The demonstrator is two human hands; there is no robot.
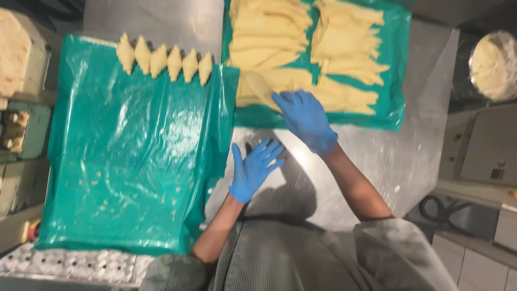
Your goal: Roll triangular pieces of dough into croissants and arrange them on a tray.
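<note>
My right hand (302,117), in a blue glove, reaches onto the pile of pale dough triangles (301,48) lying on a green plastic sheet (396,70). Its fingers pinch the tip of one dough triangle (259,86) at the pile's near left edge. In a matching blue glove, my left hand (253,170) hovers flat over the bare steel table (377,156) with fingers spread, holding nothing. Several rolled croissants (164,62) stand in a row along the far edge of a second green sheet (129,156) to the left.
A perforated metal tray (70,264) pokes out under the left sheet's near edge. A wrapped round of dough (493,64) sits at the far right, beside a white cabinet (487,151). Machinery (21,108) stands at the left edge.
</note>
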